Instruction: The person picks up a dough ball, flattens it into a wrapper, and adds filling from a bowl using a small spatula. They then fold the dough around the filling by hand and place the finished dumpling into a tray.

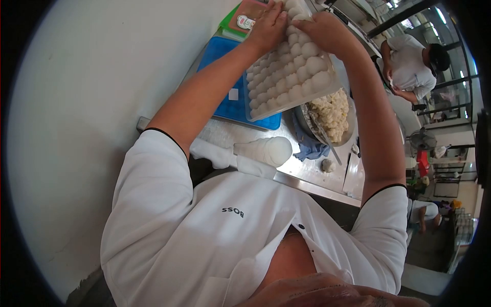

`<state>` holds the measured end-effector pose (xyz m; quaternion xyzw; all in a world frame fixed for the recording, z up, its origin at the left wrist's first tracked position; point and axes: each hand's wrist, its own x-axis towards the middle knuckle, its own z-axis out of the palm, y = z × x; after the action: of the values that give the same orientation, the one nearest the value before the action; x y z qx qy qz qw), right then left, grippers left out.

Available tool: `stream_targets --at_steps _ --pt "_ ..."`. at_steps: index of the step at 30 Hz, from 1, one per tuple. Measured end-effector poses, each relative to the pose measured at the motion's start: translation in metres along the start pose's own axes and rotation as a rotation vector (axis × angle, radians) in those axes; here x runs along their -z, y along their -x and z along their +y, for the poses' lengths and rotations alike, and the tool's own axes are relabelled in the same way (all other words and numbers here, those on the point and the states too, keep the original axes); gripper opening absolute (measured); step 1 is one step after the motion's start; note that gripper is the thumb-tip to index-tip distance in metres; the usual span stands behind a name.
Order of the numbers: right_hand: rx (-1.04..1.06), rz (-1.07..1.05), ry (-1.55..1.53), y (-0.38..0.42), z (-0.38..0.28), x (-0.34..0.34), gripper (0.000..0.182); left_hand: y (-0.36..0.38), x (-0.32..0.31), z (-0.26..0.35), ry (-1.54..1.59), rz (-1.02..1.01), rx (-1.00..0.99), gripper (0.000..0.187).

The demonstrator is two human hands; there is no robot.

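A clear plastic tray [294, 106] filled with rows of round white dough balls [291, 81] is tilted in front of me, over a blue crate and partly over a bowl. My left hand [268, 28] is at the tray's far left edge, fingers bent over it. At the far right edge is my right hand [322, 31], its thumb across the top beside the balls and its other fingers hidden. Under the tray's right corner, the metal bowl [305, 123] holds a pale lumpy mixture [332, 113] and a long-handled metal utensil [326, 137].
The blue crate [220, 53] stands beside the wall, near a green and brown container [243, 20]. On the metal table [302, 169] lie a blue cloth [309, 146], a white roll-like stack [279, 152] and a small pale lump [328, 165]. A person [409, 66] works at the right.
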<state>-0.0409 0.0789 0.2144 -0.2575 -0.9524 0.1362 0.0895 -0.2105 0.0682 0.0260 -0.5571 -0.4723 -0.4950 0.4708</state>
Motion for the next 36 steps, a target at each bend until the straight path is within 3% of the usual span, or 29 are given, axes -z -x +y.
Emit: stream_targets --at_steps 5,7,8,10,11,15,17,18,20,21,23,24,26,27,28,30,33,34,36 --pt "0.051 0.013 0.069 -0.007 -0.002 -0.006 0.058 -0.005 0.012 0.008 0.05 -0.059 0.159 0.037" --pt "0.318 0.085 0.231 -0.013 0.003 -0.01 0.053 -0.003 0.015 0.011 0.089 -0.114 0.27 0.04" --pt "0.318 0.083 0.231 -0.016 0.005 -0.011 0.053 -0.002 0.017 0.012 0.127 -0.169 0.38 0.043" --pt "0.375 -0.101 0.624 -0.014 -0.008 -0.009 0.035 0.0 0.016 0.012 0.189 -0.177 0.469 0.046" --pt "0.374 -0.101 0.625 -0.014 -0.009 -0.01 0.035 0.001 0.015 0.012 0.253 -0.184 0.556 0.049" --pt "0.408 -0.097 0.703 -0.018 -0.005 -0.011 0.032 0.004 0.012 0.015 0.294 -0.209 0.578 0.05" --pt "0.448 -0.11 0.765 -0.019 -0.003 -0.012 0.032 0.015 0.0 0.008 0.0 -0.234 0.284 0.048" --pt "0.434 -0.122 0.795 -0.018 -0.003 -0.012 0.031 0.008 0.002 0.013 0.002 -0.233 0.283 0.048" --pt "0.412 -0.135 0.829 -0.018 0.0 -0.011 0.031 -0.011 0.006 0.031 0.308 -0.156 0.811 0.037" --pt "0.389 -0.114 0.78 -0.019 0.004 -0.011 0.029 -0.008 0.0 0.033 0.316 -0.162 0.812 0.037" --pt "0.349 -0.104 0.718 -0.02 0.014 -0.015 0.027 0.003 -0.01 0.038 0.058 -0.09 0.482 0.033" --pt "0.417 -0.105 0.779 -0.023 0.018 -0.015 0.025 -0.002 -0.007 0.045 0.067 -0.098 0.487 0.033" --pt "0.475 -0.1 0.842 -0.024 0.026 -0.013 0.023 -0.027 0.003 0.052 0.447 -0.032 0.857 0.037" --pt "0.463 -0.082 0.826 -0.022 0.031 -0.014 0.02 -0.023 0.002 0.044 0.047 -0.216 0.587 0.046" --pt "0.449 -0.062 0.808 -0.021 0.036 -0.014 0.017 -0.021 -0.005 0.046 0.056 -0.225 0.583 0.046" --pt "0.497 -0.051 0.858 -0.027 0.048 -0.017 0.017 -0.031 -0.011 0.056 0.233 -0.088 0.871 0.05" --pt "0.537 -0.021 0.883 -0.027 0.066 -0.02 0.016 -0.047 -0.008 0.081 0.047 0.013 0.967 0.055" --pt "0.528 -0.002 0.859 -0.027 0.071 -0.02 0.017 -0.049 -0.006 0.083 0.048 0.004 0.964 0.055" --pt "0.522 -0.012 0.858 -0.027 0.08 -0.023 0.018 -0.049 -0.005 0.086 0.146 -0.205 1.135 0.056"
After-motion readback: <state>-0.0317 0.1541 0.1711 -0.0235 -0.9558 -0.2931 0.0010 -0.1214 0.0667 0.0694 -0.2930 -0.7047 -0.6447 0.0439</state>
